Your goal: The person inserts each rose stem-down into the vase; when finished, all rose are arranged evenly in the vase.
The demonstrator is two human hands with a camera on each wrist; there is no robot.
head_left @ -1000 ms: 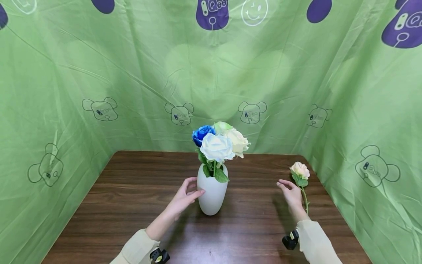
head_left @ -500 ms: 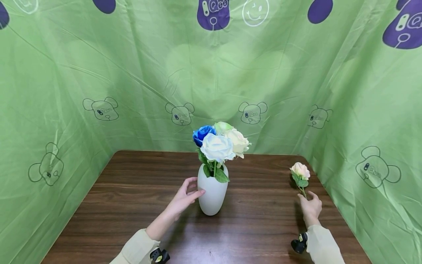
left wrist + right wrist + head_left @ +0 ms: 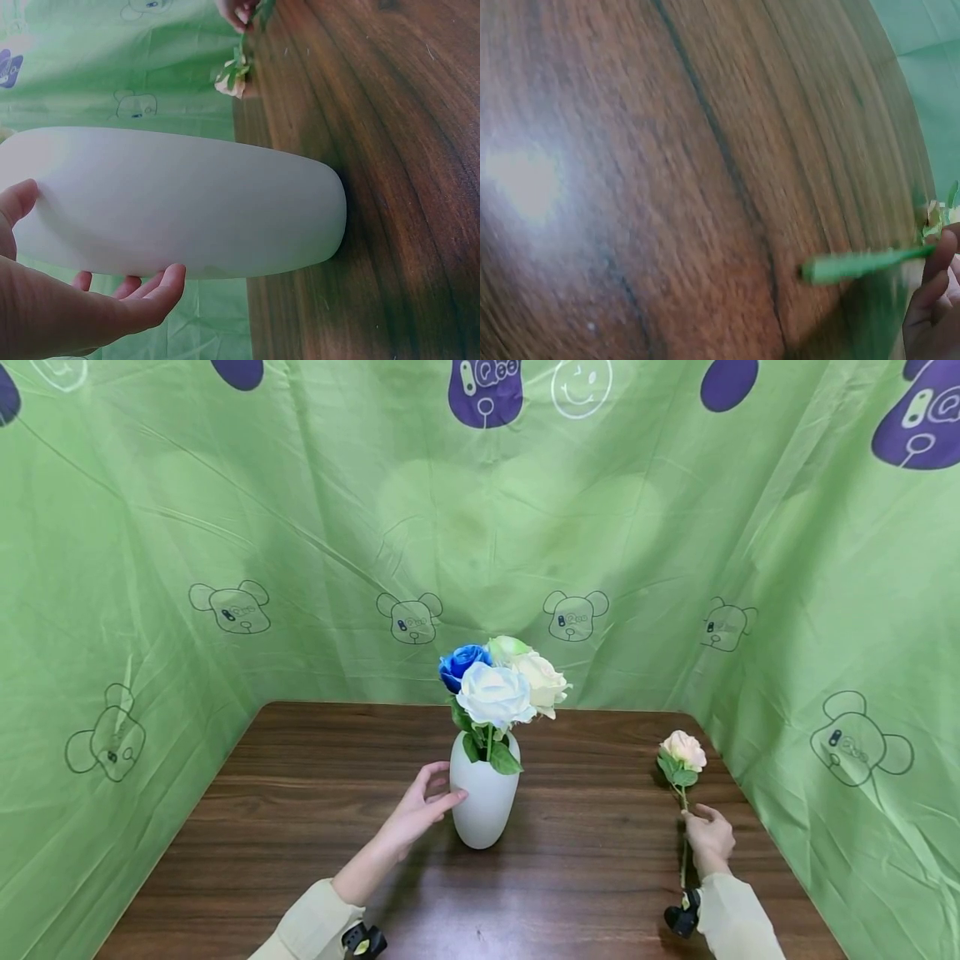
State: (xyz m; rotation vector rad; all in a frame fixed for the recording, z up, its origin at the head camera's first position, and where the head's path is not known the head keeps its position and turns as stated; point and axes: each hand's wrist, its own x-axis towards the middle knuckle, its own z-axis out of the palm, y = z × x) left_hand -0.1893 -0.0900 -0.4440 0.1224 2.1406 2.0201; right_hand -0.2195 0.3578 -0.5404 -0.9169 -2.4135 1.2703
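Note:
A white vase [image 3: 483, 802] stands upright at the middle of the table, holding a blue rose [image 3: 463, 667], a pale blue rose [image 3: 495, 695], a cream rose [image 3: 542, 683] and a light green bloom [image 3: 507, 649]. My left hand [image 3: 414, 806] holds the vase's left side, thumb in front and fingers curved round behind; the left wrist view shows the fingertips [image 3: 174, 279] along its wall. At the right, my right hand [image 3: 708, 837] pinches the stem of a pale pink rose [image 3: 684, 750]. Its green stem end [image 3: 832, 268] sticks out past the fingers in the right wrist view.
The brown wooden table [image 3: 315, 827] has its far edge close to a green printed curtain [image 3: 322, 527], which also hangs at both sides. A black wrist camera [image 3: 682, 914] sits by the right sleeve, another camera [image 3: 363, 941] by the left.
My right hand has moved right and slightly back toward me and has taken hold of the pink rose's stem. The stem's lower end has swung left. The left hand and vase have stayed put.

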